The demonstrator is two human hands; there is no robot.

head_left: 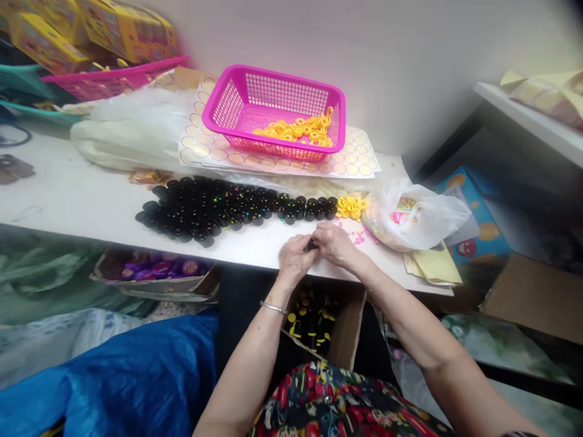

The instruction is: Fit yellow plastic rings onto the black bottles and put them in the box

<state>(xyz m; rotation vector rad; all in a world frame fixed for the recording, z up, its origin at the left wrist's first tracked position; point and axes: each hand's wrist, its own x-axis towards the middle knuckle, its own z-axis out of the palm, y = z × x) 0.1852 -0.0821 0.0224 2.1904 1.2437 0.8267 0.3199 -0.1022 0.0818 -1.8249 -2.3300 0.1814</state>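
At the table's front edge my left hand (294,256) and my right hand (333,244) meet, fingers closed round a small black round piece (311,245) that they mostly hide. Just beyond them lies a large group of black cylindrical pieces (218,206), packed close and narrowing towards the right, with tiny coloured specks on them. Small yellow ring-like pieces (351,207) are heaped at the right end of that group. Tiny pink bits (359,237) are scattered on the table to the right of my right hand.
Behind stands a pink basket (273,142) holding yellow rings, on sheets of round stickers (195,152). A white plastic bag (428,212) sits at the right. Below the table are a cardboard box (348,328) with black and yellow pieces and a carton (155,289) of purple items.
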